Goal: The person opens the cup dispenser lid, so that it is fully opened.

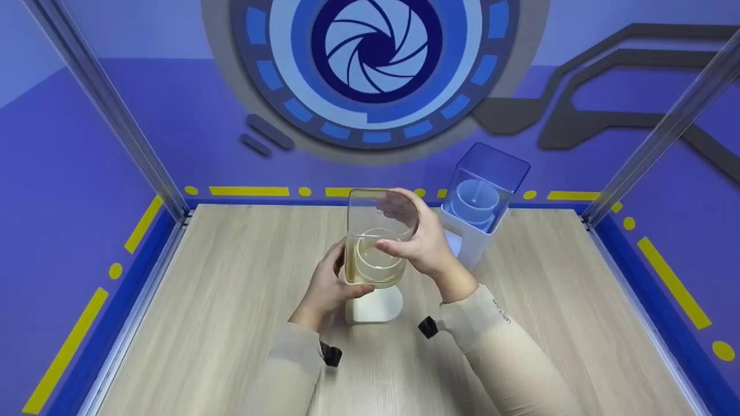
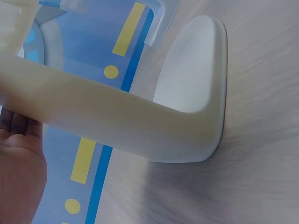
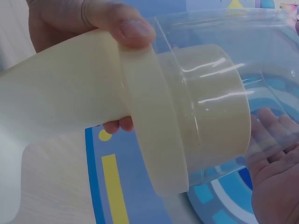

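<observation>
A cream dispenser stand (image 1: 376,309) with a clear plastic tank (image 1: 367,214) on its top is between my two hands. My left hand (image 1: 326,289) grips the stand's upper part; its thumb lies along the rim below the tank. My right hand (image 1: 428,248) holds the tank from the right, thumb on the near side, fingers behind it. Through the tank wall, a round cream collar (image 3: 210,102) shows inside. In the left wrist view the stand's rounded foot (image 2: 187,135) appears to rest on the table, and the stand hides part of the left fingers.
A second dispenser stands behind on the right, with a white-blue stand (image 1: 477,245) and a clear blue tank (image 1: 491,167). The wood-grain table (image 1: 231,289) is bounded by blue-purple panels (image 1: 127,144) and metal corner posts (image 1: 115,110).
</observation>
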Motion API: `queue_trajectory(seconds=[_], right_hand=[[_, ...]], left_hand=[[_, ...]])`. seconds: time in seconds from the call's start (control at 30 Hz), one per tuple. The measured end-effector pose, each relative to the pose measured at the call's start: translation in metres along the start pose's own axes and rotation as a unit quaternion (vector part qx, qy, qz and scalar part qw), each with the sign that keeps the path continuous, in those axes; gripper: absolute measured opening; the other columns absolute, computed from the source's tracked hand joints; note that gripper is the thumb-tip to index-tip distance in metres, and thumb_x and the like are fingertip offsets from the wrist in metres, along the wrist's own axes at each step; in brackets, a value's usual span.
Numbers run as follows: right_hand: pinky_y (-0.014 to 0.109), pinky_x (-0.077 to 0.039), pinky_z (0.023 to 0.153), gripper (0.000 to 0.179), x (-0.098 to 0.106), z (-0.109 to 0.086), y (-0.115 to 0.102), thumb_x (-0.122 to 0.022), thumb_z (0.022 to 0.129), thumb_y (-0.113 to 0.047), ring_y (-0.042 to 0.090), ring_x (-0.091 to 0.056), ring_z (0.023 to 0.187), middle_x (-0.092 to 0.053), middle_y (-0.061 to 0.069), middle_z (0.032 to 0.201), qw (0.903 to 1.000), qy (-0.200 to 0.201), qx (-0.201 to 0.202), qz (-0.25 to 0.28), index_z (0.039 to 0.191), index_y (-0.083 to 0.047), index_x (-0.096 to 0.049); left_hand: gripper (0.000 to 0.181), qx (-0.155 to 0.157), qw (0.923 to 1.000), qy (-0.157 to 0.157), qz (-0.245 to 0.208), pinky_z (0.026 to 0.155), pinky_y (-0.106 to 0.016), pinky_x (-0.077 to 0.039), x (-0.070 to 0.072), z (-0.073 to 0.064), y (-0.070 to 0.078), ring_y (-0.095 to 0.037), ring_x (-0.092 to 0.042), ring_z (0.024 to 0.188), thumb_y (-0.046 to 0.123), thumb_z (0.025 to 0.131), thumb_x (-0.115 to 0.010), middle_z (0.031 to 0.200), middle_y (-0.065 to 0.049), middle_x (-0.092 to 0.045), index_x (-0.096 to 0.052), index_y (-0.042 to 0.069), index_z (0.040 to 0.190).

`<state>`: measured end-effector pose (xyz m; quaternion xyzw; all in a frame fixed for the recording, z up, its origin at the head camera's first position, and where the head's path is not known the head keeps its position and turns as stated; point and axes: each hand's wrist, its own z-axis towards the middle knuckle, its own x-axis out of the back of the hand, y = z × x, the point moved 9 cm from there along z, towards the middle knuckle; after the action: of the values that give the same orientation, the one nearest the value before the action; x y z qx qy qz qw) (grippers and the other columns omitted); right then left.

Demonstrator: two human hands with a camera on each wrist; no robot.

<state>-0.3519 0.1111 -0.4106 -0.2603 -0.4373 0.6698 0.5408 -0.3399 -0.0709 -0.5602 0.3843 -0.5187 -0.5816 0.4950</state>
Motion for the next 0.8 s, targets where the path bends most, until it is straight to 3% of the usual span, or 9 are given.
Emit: queue_trajectory(seconds=[0.2,0.37,0.53,0.8], right_hand=[[0.038,-0.055,0.125,0.113,0.001,-0.003,-0.002,-0.106,0.077,-0.047,0.042,-0.068,0.141,-0.067,0.032,0.151,0.9998,-0.010,-0.002,-0.015,0.158,0.008,-0.049],[0.051,-0.050,0.130,0.107,0.006,-0.002,-0.008,-0.106,0.077,-0.035,0.041,-0.065,0.149,-0.069,0.024,0.156,0.9958,-0.025,-0.016,-0.087,0.160,0.005,-0.053],[0.052,-0.057,0.123,0.098,0.010,-0.001,-0.016,-0.106,0.076,-0.029,0.034,-0.072,0.141,-0.075,0.017,0.150,0.9861,-0.036,-0.032,-0.159,0.157,0.000,-0.059],[0.049,-0.059,0.121,0.094,0.009,-0.003,-0.018,-0.106,0.075,-0.018,0.042,-0.073,0.138,-0.078,0.019,0.144,0.9881,-0.037,-0.027,-0.147,0.154,0.005,-0.059]], left_hand=[[0.132,-0.007,1.0000,0.000,-0.003,0.142,-0.059,-0.028,0.000,0.000,-0.002,-0.037,-0.049,0.163,0.047,0.067,-0.110,0.169,-0.013,-0.056,-0.042,0.009,0.174],[0.131,-0.017,0.9999,-0.002,-0.001,0.142,-0.061,-0.030,-0.001,0.001,-0.001,-0.036,-0.052,0.161,0.051,0.068,-0.109,0.167,-0.011,-0.058,-0.043,0.011,0.174],[0.129,-0.019,0.9998,0.001,0.002,0.142,-0.060,-0.028,0.001,0.001,0.000,-0.036,-0.052,0.161,0.049,0.068,-0.109,0.167,-0.011,-0.058,-0.043,0.011,0.173],[0.129,-0.008,0.9999,0.006,-0.007,0.142,-0.060,-0.030,0.000,0.001,-0.002,-0.036,-0.051,0.162,0.043,0.067,-0.110,0.167,-0.012,-0.058,-0.044,0.010,0.173]])
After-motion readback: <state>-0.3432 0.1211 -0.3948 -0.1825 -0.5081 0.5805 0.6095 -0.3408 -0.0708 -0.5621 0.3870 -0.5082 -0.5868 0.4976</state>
